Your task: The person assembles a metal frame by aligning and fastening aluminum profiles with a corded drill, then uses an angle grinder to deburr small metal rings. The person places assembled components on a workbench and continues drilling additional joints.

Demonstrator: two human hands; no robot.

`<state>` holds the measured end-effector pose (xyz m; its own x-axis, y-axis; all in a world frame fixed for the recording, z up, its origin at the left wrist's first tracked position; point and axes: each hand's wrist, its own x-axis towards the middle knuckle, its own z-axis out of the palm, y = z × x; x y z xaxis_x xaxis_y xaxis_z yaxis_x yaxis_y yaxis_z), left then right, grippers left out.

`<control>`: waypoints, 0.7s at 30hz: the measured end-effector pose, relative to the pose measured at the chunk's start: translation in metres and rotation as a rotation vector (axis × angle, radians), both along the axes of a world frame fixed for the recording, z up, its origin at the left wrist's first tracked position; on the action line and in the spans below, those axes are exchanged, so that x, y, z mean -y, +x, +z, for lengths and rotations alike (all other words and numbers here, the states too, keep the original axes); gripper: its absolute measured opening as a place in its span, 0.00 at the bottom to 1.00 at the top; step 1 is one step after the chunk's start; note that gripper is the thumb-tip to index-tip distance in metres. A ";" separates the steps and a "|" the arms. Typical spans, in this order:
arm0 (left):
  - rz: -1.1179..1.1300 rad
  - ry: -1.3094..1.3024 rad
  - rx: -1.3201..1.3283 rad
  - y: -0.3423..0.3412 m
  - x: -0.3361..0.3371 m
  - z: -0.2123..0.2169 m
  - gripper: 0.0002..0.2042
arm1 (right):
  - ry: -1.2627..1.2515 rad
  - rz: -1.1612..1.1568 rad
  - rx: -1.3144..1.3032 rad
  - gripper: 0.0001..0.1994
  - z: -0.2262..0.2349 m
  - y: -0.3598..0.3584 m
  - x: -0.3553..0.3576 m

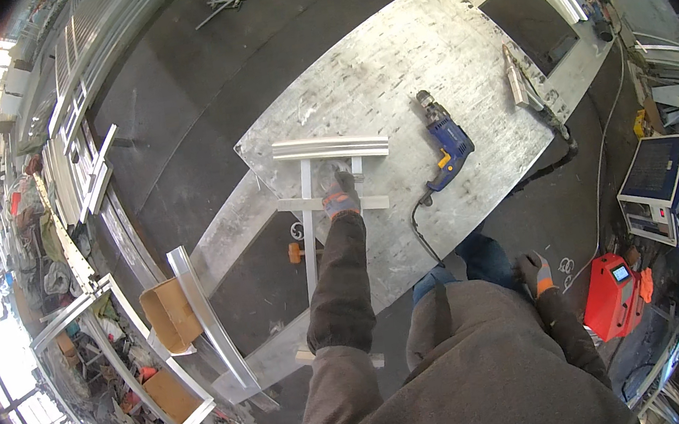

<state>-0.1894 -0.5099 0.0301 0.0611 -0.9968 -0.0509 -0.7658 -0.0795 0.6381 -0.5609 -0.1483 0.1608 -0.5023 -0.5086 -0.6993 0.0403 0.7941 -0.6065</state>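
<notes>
My left hand [340, 195], in a grey glove with an orange cuff, reaches onto a light metal frame [310, 232] made of a ribbed top rail, a crosspiece and upright bars. Its fingers appear closed on the frame between rail and crosspiece, though they are partly hidden. The frame lies partly over a scuffed metal sheet [389, 62]. Down by my right thigh, my right hand [535, 273] rests in a matching glove, holding nothing visible, fingers loosely apart. A blue corded drill [452, 146] lies on the sheet, right of the frame.
An orange-headed mallet [295, 253] is below the sheet's left side. A long tool [521, 88] lies at the sheet's right edge. Metal profiles [209, 321] and a cardboard box [171, 317] stand at left. A red machine [611, 296] and a blue-white unit [652, 192] are at right.
</notes>
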 end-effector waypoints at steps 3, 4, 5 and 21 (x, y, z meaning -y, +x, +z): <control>-0.054 0.048 0.141 -0.009 0.000 0.004 0.13 | 0.012 -0.045 0.062 0.09 0.005 -0.002 0.009; -0.057 0.094 0.170 -0.011 0.001 0.006 0.14 | 0.005 -0.055 0.059 0.09 0.006 -0.003 0.011; -0.061 0.140 0.199 -0.011 0.002 0.007 0.15 | -0.008 -0.059 0.065 0.09 0.007 -0.004 0.013; -0.225 0.432 0.504 -0.015 0.006 0.015 0.20 | 0.036 -0.138 0.127 0.09 0.007 -0.039 -0.002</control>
<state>-0.2047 -0.5159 0.0447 -0.0245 -0.8850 -0.4649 -0.9878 -0.0501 0.1476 -0.6000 -0.1467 0.1678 -0.4718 -0.4144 -0.7783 0.2251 0.7968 -0.5607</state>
